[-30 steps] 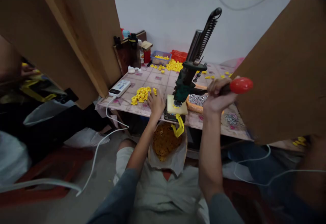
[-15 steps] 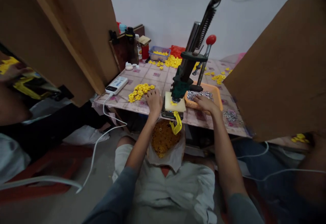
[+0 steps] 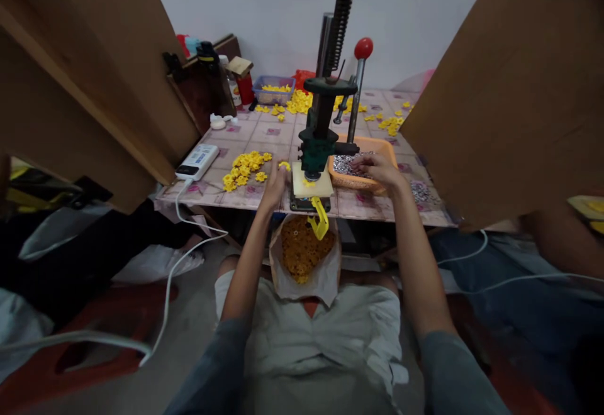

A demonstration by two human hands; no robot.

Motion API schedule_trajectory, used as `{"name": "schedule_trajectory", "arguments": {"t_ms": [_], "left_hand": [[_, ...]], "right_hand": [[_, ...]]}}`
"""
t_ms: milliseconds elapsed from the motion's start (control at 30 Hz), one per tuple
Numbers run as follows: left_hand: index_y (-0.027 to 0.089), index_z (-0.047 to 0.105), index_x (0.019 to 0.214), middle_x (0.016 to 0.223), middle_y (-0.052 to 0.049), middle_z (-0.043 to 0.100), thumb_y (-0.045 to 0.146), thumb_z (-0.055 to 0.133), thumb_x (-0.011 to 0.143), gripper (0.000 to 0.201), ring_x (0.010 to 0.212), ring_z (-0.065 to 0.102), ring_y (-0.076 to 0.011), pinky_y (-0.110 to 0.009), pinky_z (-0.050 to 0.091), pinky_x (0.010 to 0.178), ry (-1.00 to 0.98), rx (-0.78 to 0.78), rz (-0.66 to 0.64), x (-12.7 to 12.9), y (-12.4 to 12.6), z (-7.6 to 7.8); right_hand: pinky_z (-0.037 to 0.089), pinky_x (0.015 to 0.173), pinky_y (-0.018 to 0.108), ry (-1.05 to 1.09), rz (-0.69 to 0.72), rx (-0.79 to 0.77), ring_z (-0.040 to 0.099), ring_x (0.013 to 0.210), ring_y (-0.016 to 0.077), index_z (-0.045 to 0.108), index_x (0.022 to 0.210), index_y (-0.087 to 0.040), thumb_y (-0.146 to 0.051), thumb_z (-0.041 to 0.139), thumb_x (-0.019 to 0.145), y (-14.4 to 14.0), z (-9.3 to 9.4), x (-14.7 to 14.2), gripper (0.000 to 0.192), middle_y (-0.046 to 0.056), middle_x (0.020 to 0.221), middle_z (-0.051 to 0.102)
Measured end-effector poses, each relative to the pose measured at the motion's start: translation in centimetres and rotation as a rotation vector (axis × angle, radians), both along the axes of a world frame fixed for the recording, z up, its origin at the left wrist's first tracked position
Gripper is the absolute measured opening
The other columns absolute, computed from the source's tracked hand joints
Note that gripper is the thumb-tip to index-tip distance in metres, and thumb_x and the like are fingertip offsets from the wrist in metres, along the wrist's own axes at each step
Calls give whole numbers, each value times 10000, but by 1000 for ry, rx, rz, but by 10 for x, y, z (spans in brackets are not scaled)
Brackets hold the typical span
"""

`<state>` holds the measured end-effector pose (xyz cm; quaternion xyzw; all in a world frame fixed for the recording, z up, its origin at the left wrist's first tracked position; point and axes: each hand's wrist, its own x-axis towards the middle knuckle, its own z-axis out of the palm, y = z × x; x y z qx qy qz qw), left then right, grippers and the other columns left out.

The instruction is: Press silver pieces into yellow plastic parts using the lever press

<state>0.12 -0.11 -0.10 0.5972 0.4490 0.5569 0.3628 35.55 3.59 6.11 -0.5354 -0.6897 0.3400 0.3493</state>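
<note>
Head view: the left hand (image 3: 276, 183) rests near the front edge of the tiled bench (image 3: 264, 133), fingers curled and pinching what looks like a small yellow plastic flower piece (image 3: 284, 165); whether it is truly gripped or only touched is hard to tell. Just to its right stands the dark green hand-lever press (image 3: 319, 132) with its cream square base plate (image 3: 311, 183), on which another yellow piece seems to lie under the ram. The red-knobbed lever (image 3: 363, 48) stands upright, above and behind the right hand. The right hand (image 3: 375, 168) lies over the orange plastic tray of small silvery metal parts (image 3: 361, 165), fingers bent down into them; what it has picked up, if anything, cannot be seen. To the left of the left hand lies a loose heap of yellow flower pieces (image 3: 244, 168), and further left a white power bank (image 3: 197, 161) with its white cable hanging off the bench. Below both hands, at the bench edge, a yellow clip holds open a brown paper bag of finished yellow pieces (image 3: 304, 258).

As a judgement: fingers close to the base plate could be caught if the lever came down, and a piece set off-centre might be pressed crooked. The silvery parts are small and could spill or be dropped.

The press's top is cut off by the frame. Brown board panels (image 3: 495, 82) hide both sides of the room, and the people beside them show only as blurred clothing.
</note>
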Motion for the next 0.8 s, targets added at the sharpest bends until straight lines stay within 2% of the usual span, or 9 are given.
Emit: {"name": "schedule_trajectory", "arguments": {"t_ms": [133, 233, 367, 500, 567, 667, 733, 800], "left_hand": [[211, 645, 1417, 1286, -124, 746, 715, 667, 976, 670, 1159, 717, -257, -348, 588, 968, -89, 6, -123, 6, -4, 4], [194, 678, 1385, 1297, -129, 762, 662, 757, 920, 664, 1084, 736, -256, -339, 600, 904, -89, -38, -193, 9, -6, 8], [189, 701, 1323, 1333, -135, 751, 628, 797, 892, 623, 1092, 721, -239, -319, 578, 908, -63, -10, -206, 9, -5, 7], [180, 746, 1272, 1068, -69, 757, 632, 814, 869, 610, 846, 653, -186, -299, 522, 783, 9, -15, -254, 6, -3, 7], [175, 778, 1193, 1039, -60, 733, 623, 836, 851, 566, 827, 616, -177, -295, 492, 768, 50, 23, -278, 5, -4, 10], [175, 791, 1060, 1157, -84, 712, 599, 858, 842, 482, 938, 623, -193, -286, 472, 792, 84, 122, -350, 3, -6, 15], [175, 773, 1031, 1179, -85, 705, 588, 875, 832, 469, 980, 625, -198, -278, 467, 807, 100, 151, -385, 2, -7, 16], [177, 752, 1056, 1116, -64, 710, 581, 881, 825, 482, 915, 606, -178, -268, 456, 785, 112, 131, -399, 1, -7, 15]], "right_hand": [[617, 914, 401, -5, -220, 123, 774, 977, 264, 799, 1014, -155, -245, 720, 857, -7, -4, -6, 198, 123, 1025, 828], [607, 962, 430, -47, -298, 327, 773, 1046, 290, 808, 1099, -179, -322, 716, 935, -26, -3, -27, 236, 128, 1090, 831], [526, 1076, 504, -200, -225, 562, 692, 1124, 320, 850, 1007, -245, -404, 679, 1026, -62, -7, -76, 234, 104, 1096, 815], [462, 1056, 542, -364, -156, 627, 616, 1097, 332, 867, 1001, -275, -396, 642, 1064, -88, -19, -116, 263, 101, 1034, 791], [472, 1016, 520, -350, -78, 631, 628, 1066, 317, 857, 1024, -273, -395, 581, 1099, -96, -23, -124, 311, 95, 1026, 796], [526, 941, 465, -272, 24, 625, 680, 997, 285, 842, 1084, -267, -403, 517, 1133, -103, -25, -125, 356, 92, 1027, 804], [556, 925, 443, -259, 39, 643, 710, 977, 273, 831, 1138, -264, -405, 504, 1142, -105, -23, -124, 357, 94, 1046, 806], [572, 935, 438, -293, 53, 701, 726, 995, 271, 822, 1165, -257, -395, 509, 1144, -105, -20, -125, 343, 100, 1070, 804]]}}
